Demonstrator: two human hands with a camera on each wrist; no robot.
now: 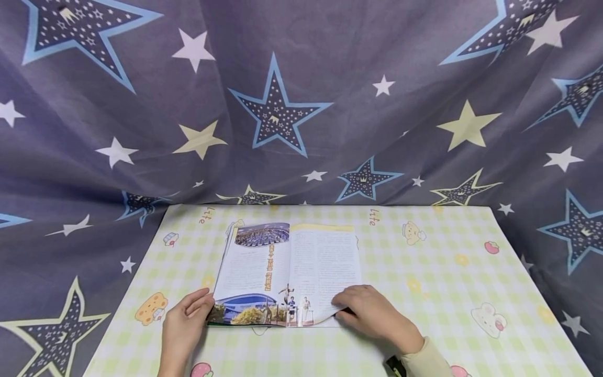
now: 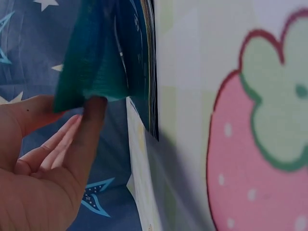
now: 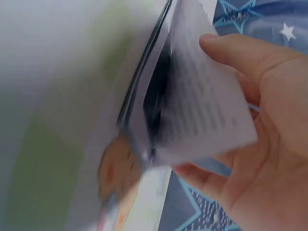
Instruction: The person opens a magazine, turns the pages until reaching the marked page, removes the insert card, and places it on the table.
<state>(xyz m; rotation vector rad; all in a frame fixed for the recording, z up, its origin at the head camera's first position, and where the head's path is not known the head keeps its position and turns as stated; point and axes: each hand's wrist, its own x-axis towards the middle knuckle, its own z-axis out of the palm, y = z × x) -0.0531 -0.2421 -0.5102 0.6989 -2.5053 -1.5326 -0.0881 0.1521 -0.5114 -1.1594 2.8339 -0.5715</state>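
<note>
Magazine (image 1: 286, 273) between left and right fingers (image 1: 349, 298)

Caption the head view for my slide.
Left grip and right grip hold an open white-paged magazine with colour photos, on a green-and-white checked tablecloth.

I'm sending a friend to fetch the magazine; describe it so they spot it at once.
Find the green-checked cloth below the starry fabric. On it, the open magazine lies between a person's left hand and right hand. Unlike the cartoons printed around it, it has two facing pages, a blue-roofed building pictured lower left.
</note>
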